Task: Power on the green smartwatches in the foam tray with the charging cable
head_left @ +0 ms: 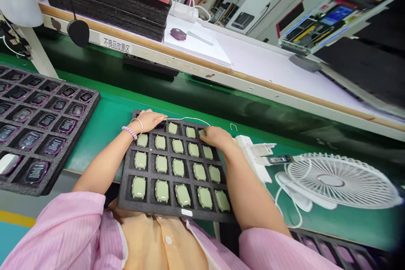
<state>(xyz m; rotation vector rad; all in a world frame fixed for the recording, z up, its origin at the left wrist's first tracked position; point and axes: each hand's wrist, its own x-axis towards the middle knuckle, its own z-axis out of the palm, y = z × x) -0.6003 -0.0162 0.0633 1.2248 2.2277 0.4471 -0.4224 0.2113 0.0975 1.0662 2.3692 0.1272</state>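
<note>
The left hand (149,120) and right hand (217,138) cover the far corners of the tray (152,208), grip unclear; its near side seemingly overhangs the worktop's (107,114) near edge, so slipping could spill the green cases (178,168).

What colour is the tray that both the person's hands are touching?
Dark grey, nearly black: the tray shows best in the head view.

Shelf label (115,44): reads "不良品放置区", black characters on white.
Position: front edge of shelf (256,61), toward its left end.
</note>
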